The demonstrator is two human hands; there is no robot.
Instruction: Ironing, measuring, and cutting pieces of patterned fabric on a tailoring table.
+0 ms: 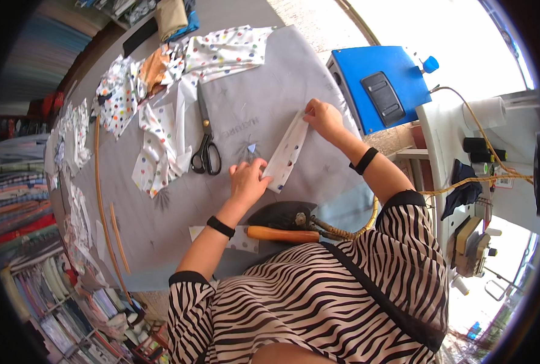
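A narrow folded strip of white polka-dot fabric (287, 152) lies slantwise over the grey cloth-covered table (233, 98). At its far end, my right hand (323, 119) pinches the fabric between thumb and fingers. The near end is under the thumb and fingers of my left hand (249, 179). A small pale blue piece, perhaps tailor's chalk (251, 148), rests just beyond my left hand. Black-handled fabric shears (206, 136) lie to the left of it. Close to my body sits a clothes iron (279, 214) with a wooden handle (282, 234), its hose curving right.
Polka-dot fabric pieces (226, 50) and scraps (158, 150) cover the table's far and left parts. Wooden rulers (98, 182) lie at left. A blue machine box (379, 86) stands beyond the right edge, near a sewing machine (470, 248). Shelves of folded cloth (19, 195) line the left.
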